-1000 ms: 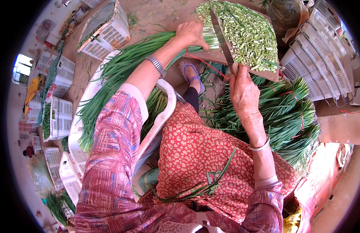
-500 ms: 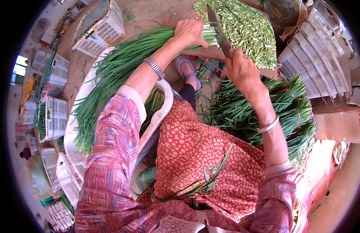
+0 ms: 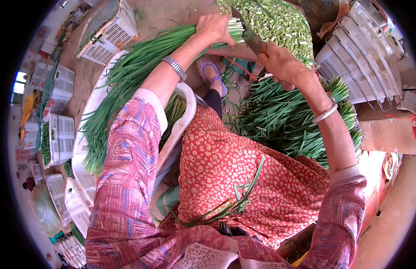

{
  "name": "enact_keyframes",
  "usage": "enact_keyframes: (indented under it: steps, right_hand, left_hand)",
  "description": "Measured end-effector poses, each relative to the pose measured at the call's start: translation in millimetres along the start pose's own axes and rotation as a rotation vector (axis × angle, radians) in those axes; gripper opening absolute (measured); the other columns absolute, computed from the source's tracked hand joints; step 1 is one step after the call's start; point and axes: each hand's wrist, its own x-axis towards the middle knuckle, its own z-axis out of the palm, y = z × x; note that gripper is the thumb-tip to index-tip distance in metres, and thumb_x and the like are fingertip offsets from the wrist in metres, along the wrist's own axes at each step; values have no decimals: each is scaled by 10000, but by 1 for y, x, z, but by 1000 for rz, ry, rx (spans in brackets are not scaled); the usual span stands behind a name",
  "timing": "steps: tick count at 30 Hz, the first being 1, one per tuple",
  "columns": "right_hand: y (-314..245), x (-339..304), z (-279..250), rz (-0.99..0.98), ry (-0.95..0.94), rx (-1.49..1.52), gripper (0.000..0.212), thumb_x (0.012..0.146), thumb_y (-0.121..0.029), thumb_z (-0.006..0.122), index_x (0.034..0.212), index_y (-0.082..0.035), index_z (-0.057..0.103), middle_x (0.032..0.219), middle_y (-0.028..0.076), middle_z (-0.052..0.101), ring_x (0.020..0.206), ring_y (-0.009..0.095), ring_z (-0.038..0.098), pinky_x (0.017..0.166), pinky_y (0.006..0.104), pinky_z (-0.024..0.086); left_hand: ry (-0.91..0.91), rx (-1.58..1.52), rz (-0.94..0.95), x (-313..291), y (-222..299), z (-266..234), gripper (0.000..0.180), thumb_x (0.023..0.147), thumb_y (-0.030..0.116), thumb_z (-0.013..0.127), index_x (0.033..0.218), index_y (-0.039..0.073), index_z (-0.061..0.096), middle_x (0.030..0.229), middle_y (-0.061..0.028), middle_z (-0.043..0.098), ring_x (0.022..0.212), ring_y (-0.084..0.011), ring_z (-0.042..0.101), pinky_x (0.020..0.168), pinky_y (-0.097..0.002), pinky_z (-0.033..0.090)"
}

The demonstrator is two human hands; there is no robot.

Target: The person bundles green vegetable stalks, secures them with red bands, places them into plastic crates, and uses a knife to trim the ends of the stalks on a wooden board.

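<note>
The bunch of long green stalks lay with its pale cut ends at the near left edge of the board, its leaves trailing back across the tub. The left hand was clamped over it from above near those ends, the thumb lying just beside the knife. The right hand was closed around the knife's handle, which the fingers mostly hid. The blade slanted up and away to the left, just beside the cut ends; I could not tell whether the 2 touched.

Right of the blade, cut pieces covered the board almost to its edges, leaving the blade little room that way. A red string crossed below the board's near edge. Under the right wrist, bundles of the same greens filled the space beside the red apron. In the narrow gap between tub and bundles stood a foot in a purple sandal.

Crates with wire handles closed in the right side. On the left, brown floor ran past the bunch, with a white crate standing near the tub's far end.
</note>
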Motion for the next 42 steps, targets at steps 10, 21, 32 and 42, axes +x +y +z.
enact_keyframes:
  steps: [10,21,32,42]
  right_hand:
    - [-6,70,34,34,262,-231,286,983,-240,434,1108,-5,539,1065,266,663,1013,403,662,882,494,522]
    - [-24,66,-41,-246,468,-736,623,836,-485,677,1324,-133,512,1269,153,595,1179,329,573,944,492,462]
    - [-117,85,40,-668,115,-574,958,599,-395,840,1415,-168,394,1175,182,623,1036,387,637,925,478,497]
    - [-92,-91,68,-379,246,286,1197,625,-600,841,1448,76,296,1417,314,427,1333,396,435,1047,434,435]
  left_hand:
    - [36,-81,12,5,5,-2,687,525,384,805,1086,28,631,944,-203,703,920,-391,672,801,-484,537]
    - [874,-658,18,-64,26,-4,506,769,370,785,1097,16,630,1060,-128,644,1006,-311,624,896,-402,485]
    - [205,-2198,-686,-179,59,50,633,842,509,714,1277,80,546,1160,-63,608,1053,-177,553,935,-350,408]
    - [640,-2409,-416,-214,49,-28,632,813,274,777,1335,50,499,1258,-123,613,1143,-297,599,1047,-468,459]
